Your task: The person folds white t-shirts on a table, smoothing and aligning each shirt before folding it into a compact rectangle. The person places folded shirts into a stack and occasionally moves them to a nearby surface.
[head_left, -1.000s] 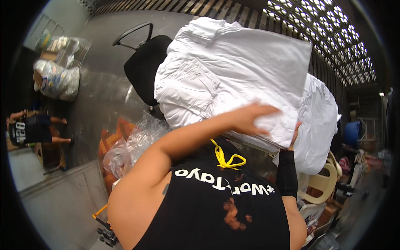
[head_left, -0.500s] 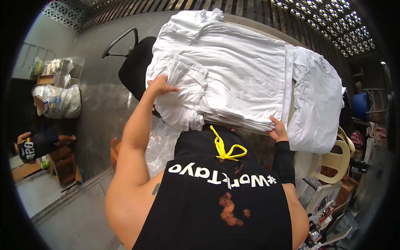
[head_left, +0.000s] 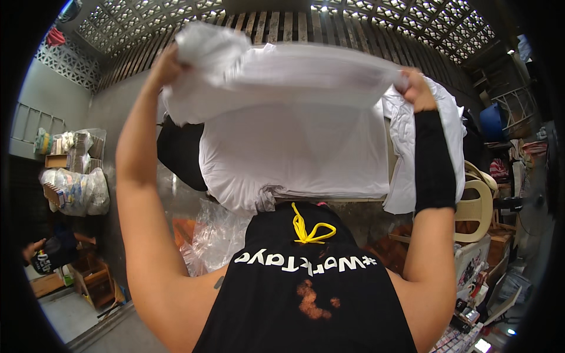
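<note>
A white T-shirt (head_left: 306, 73), blurred by motion, stretches between my two raised hands. My left hand (head_left: 169, 66) is closed on the bunched cloth at its left end. At the other end, my right hand (head_left: 416, 89) grips a corner, with a black sleeve on that forearm. Below the lifted shirt lies a stack of white T-shirts (head_left: 306, 150), its layered edges towards me. Further right, more white shirts (head_left: 406, 159) hang over the table's side, partly behind my right forearm.
A black chair (head_left: 179, 153) stands left of the stack, and a cream plastic chair (head_left: 475, 215) at the right. Clear plastic wrap (head_left: 215, 235) lies low beside me. Wrapped bundles (head_left: 79, 191) stand far left, above another person (head_left: 53, 250). A slatted wooden surface (head_left: 288, 26) runs behind.
Both my hands have risen away from me, lifting a white shirt off the stack. Before, they lay on the stack's left part and near right corner.
</note>
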`<state>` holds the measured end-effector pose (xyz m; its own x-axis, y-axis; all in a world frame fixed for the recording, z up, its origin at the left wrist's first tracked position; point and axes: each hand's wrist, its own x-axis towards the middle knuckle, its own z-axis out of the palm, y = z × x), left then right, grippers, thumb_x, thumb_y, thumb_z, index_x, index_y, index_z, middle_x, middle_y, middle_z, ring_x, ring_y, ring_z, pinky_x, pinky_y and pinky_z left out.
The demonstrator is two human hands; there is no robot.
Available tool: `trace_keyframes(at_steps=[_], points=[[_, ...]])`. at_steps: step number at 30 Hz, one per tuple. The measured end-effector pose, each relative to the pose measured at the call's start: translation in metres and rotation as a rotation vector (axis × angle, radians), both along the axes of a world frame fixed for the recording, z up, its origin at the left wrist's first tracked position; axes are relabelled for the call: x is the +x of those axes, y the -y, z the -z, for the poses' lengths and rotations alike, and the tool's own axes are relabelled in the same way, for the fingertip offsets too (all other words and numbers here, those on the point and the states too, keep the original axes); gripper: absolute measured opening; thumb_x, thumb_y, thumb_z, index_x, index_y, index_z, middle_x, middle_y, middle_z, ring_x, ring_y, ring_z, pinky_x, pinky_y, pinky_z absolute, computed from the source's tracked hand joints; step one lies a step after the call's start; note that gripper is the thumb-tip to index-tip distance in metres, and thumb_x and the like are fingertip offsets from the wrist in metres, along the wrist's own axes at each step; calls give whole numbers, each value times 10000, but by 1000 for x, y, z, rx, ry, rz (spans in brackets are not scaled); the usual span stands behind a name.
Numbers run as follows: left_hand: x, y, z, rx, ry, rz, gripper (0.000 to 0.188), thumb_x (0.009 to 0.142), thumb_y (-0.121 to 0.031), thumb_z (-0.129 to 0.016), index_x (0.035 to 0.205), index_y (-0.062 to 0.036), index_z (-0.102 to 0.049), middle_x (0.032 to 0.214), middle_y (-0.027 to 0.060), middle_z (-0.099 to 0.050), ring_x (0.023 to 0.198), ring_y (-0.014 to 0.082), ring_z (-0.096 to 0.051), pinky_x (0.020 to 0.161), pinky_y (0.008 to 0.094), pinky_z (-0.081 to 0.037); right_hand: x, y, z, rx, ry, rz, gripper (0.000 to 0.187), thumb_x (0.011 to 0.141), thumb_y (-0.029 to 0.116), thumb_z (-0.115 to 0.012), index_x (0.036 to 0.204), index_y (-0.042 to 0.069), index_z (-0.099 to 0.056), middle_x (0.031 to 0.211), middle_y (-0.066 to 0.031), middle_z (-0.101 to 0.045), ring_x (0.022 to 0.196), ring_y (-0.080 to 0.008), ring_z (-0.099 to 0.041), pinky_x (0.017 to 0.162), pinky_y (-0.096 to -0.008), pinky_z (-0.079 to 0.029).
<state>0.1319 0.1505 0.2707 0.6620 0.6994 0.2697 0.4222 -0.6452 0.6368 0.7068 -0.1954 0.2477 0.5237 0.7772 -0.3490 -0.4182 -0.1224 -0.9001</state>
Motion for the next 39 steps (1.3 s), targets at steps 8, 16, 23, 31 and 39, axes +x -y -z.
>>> trace_keyframes(at_steps=[8, 16, 23, 31, 39], points=[[-11, -9, -197, 796, -8, -387, 478, 825, -342, -767, 1156, -24, -634, 1055, 187, -706, 977, 333, -684, 826, 411, -521, 19, -25, -183, 340, 172, 174, 262, 947, 115, -556, 1172, -17, -582, 1079, -136, -660, 976, -268, -649, 834, -418, -555], [-107, 191, 11, 443, -403, -186, 350, 836, 9, -587, 1181, -40, -614, 1167, 171, -634, 1126, 380, -569, 951, 470, -449, -38, 166, 8, 251, 220, -17, 510, 922, 39, -629, 1388, -6, -426, 1228, -130, -620, 1095, -254, -631, 1003, -407, -493], [-112, 272, 100, -140, -489, -494, 177, 845, -57, -647, 1013, -61, -701, 1050, 139, -699, 1038, 337, -646, 1049, 552, -372, -75, 223, 163, -827, 1050, -15, 400, 828, 271, -724, 1106, -7, -651, 1051, -199, -690, 925, -323, -682, 823, -399, -532], [58, 319, 180, 53, -451, 75, 633, 870, -411, -663, 1414, -140, -482, 1511, 153, -400, 1418, 380, -315, 1148, 594, -217, -143, 143, 192, -602, 1835, 4, 631, 887, 435, -623, 1396, 87, -489, 1517, -196, -349, 1326, -431, -392, 1078, -566, -329], [26, 355, 202, 50, -330, 27, 426, 853, -313, -693, 1247, -160, -635, 1410, 118, -519, 1385, 337, -384, 1151, 544, -230, -147, 185, 201, -946, 1514, -218, 675, 905, 502, -577, 1450, 121, -463, 1590, -192, -234, 1412, -435, -281, 1128, -614, -211]])
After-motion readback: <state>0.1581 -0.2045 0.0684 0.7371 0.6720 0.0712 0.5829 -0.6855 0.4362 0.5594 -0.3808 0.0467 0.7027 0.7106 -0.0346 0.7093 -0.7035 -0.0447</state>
